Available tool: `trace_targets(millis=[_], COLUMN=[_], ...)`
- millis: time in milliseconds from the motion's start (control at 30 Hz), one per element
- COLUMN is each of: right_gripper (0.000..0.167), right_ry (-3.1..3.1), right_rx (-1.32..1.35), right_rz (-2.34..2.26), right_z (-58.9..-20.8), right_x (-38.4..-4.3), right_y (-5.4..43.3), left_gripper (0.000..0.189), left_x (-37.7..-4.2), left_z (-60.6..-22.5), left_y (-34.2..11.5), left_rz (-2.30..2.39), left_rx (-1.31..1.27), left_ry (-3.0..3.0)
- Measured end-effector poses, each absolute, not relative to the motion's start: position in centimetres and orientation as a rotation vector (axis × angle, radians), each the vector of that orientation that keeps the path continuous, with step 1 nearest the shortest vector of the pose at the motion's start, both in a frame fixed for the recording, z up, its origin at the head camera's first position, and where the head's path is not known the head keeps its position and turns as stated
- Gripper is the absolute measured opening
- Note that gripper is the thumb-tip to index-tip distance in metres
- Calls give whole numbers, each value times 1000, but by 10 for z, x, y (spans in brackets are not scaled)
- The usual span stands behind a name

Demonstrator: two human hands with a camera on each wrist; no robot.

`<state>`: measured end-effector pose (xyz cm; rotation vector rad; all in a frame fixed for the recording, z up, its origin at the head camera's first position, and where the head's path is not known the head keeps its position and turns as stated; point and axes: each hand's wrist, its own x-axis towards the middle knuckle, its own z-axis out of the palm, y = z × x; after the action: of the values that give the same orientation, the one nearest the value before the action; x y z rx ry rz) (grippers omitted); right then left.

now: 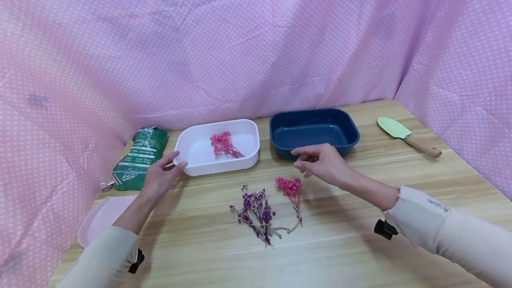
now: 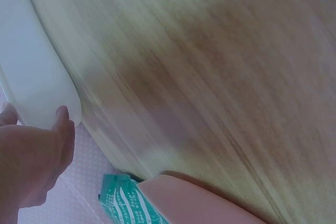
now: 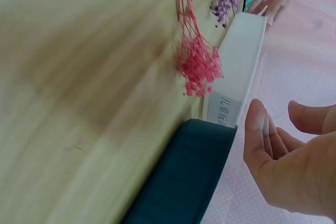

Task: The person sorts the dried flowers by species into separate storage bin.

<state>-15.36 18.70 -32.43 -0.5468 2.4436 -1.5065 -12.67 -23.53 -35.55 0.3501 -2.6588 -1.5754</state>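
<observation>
My left hand [image 1: 162, 177] holds the left end of a white plastic tub [image 1: 220, 167], thumb and fingers at its rim; the left wrist view shows the fingertips on its corner. A small bunch of pink dried flowers [image 1: 225, 145] lies inside. My right hand [image 1: 324, 163], holding nothing, hovers by the front edge of a dark blue tub [image 1: 312, 134], fingers loosely bent and thumb apart. Just below that hand, another pink dried bunch [image 1: 290, 189] tied with twine lies on the table, beside a tied bunch of purple dried flowers [image 1: 258, 210].
A green printed bag [image 1: 142, 157] leans at the left, its end closed with a clip. In front of it lies a pale pink flat piece [image 1: 104, 219]. A small trowel [image 1: 400, 131] with a wooden handle is at the right. Pink dotted cloth [image 1: 240, 48] hangs behind the table.
</observation>
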Motion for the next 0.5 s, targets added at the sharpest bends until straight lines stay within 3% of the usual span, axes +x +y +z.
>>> trace_targets(millis=[500], right_gripper=[30], right_ry=[2518], right_rx=[-496], right_rz=[-1427], right_z=[-350], right_x=[-125], right_y=[196], left_gripper=[69], left_x=[-126], left_z=[-354], left_y=[-236], left_rz=[-1556], left_rx=[296], left_ry=[-2664])
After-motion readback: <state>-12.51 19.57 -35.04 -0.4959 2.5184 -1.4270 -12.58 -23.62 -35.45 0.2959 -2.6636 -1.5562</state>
